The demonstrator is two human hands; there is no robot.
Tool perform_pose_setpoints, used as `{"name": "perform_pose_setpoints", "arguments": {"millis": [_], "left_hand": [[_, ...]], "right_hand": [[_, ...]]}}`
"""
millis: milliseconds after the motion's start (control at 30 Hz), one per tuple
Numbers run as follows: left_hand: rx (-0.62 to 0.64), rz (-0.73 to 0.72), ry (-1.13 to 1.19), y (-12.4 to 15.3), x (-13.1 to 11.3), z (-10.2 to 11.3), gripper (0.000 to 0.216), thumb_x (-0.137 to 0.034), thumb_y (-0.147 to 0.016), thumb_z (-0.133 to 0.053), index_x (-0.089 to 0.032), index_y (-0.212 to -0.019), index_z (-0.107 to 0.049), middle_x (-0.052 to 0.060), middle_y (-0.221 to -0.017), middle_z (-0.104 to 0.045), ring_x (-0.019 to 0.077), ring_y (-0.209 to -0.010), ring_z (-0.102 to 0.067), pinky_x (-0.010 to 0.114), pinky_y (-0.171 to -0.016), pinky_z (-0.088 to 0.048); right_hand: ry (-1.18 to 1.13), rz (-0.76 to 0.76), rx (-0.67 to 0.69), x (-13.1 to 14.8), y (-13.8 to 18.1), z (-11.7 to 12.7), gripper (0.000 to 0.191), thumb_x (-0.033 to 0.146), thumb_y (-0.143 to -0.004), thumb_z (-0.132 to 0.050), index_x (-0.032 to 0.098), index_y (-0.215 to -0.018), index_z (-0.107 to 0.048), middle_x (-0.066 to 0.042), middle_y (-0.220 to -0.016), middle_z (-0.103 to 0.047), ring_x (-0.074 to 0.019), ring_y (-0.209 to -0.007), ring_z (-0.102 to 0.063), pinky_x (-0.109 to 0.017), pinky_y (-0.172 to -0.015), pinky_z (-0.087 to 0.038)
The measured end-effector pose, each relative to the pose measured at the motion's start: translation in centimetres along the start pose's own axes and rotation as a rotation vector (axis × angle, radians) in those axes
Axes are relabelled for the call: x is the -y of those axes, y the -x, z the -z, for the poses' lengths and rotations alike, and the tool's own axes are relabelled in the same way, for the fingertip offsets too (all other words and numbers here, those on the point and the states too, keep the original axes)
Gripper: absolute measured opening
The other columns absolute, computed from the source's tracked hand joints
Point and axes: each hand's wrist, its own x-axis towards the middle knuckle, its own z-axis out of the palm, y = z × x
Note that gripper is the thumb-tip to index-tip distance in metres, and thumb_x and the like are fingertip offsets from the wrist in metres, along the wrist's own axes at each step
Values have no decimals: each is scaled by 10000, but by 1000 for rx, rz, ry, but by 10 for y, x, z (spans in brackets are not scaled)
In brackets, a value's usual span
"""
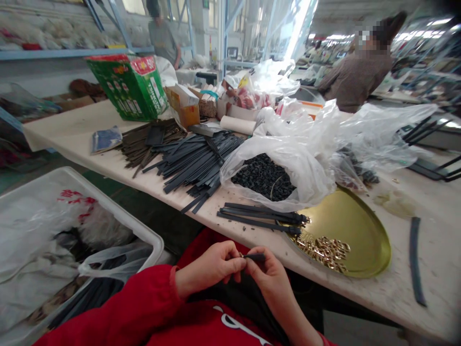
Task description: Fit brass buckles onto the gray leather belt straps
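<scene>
In front of my lap, near the table's front edge, both hands meet over a short dark strap point(255, 257). My right hand point(268, 276) is closed, pinching the strap between thumb and fingers. My left hand point(219, 264) is closed at the strap's end, around a small shiny metal piece point(241, 255) mostly hidden by the fingers. Beyond them lie a few black straps point(257, 218) with small metal fittings at their right ends. These ends rest on a gold tray point(370, 240), which bears a pile of small gold buckles point(329, 252).
A plastic bag point(309, 175) of small black loops point(264, 178) sits behind the straps. Many loose dark strips point(198, 163) spread to its left. One strip point(417, 262) lies far right. A white bin point(154, 240) stands lower left. Two people are in the background.
</scene>
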Motion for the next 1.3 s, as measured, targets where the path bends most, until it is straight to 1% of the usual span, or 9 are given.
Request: {"name": "perform_pose_setpoints", "arguments": {"millis": [167,333,400,533,600,733,1033,1167,1300], "left_hand": [[-70,-25,-111,-16,-10,7,169,-312,-766,-531,-160,-747,-458,-17,-619,-562,110,-508,-515,197,-450,-351],[-149,-171,-346,-41,-24,14,324,-167,-750,-518,-190,-1071,-480,27,-886,-638,168,-821,-581,253,-725,-414],[-137,-229,-375,-52,-28,20,265,-181,-777,-496,-205,-1038,-530,22,-940,-634,167,-877,-564,248,-769,-393],[-123,-159,-271,-73,-30,36,170,-292,-825,-459,-174,-858,-577,-23,-691,-591,121,-651,-527,209,-611,-372],[-131,-100,-189,-81,-28,42,181,-314,-823,-457,-167,-830,-562,-46,-607,-543,104,-574,-479,202,-564,-346],[-143,-59,-82,-90,-24,46,185,-329,-813,-460,-163,-800,-540,-63,-548,-497,95,-542,-449,201,-570,-340],[-153,-107,-112,-89,-22,40,212,-354,-813,-451,-162,-764,-526,-47,-564,-518,101,-546,-471,202,-552,-339],[-183,-131,-99,-78,-28,41,208,-354,-811,-453,-162,-760,-517,-55,-545,-497,95,-521,-464,196,-539,-341],[-290,-199,-128,-68,-37,43,212,-345,-824,-444,-164,-759,-532,-50,-546,-499,102,-549,-473,199,-562,-349]], "right_hand": [[256,142,127,16,-12,9,117,271,-812,-503,191,-821,-587,-35,-782,-633,-180,-744,-577,-288,-690,-448],[510,176,229,48,-38,25,174,175,-784,-482,212,-869,-631,-37,-854,-667,-199,-795,-596,-298,-711,-447],[596,196,257,62,-61,39,162,216,-790,-498,220,-876,-635,-26,-828,-665,-190,-753,-593,-284,-664,-441],[806,298,4,81,-135,77,209,321,-849,-433,199,-897,-596,-24,-738,-625,-179,-695,-580,-273,-599,-429],[1196,330,-120,82,-174,89,184,230,-842,-438,178,-932,-590,-58,-858,-630,-183,-773,-590,-276,-648,-421],[1620,255,-70,73,-219,89,106,169,-780,-534,164,-851,-614,-104,-878,-614,-228,-780,-605,-301,-632,-389],[1541,292,-59,60,-220,71,130,72,-745,-530,125,-846,-593,-140,-865,-615,-268,-814,-597,-351,-700,-384],[1328,349,-124,68,-215,75,141,63,-724,-542,142,-831,-587,-120,-888,-614,-242,-834,-589,-351,-742,-401],[988,358,-107,80,-177,70,157,246,-797,-512,167,-926,-553,-57,-826,-637,-187,-734,-611,-314,-669,-460]]}}
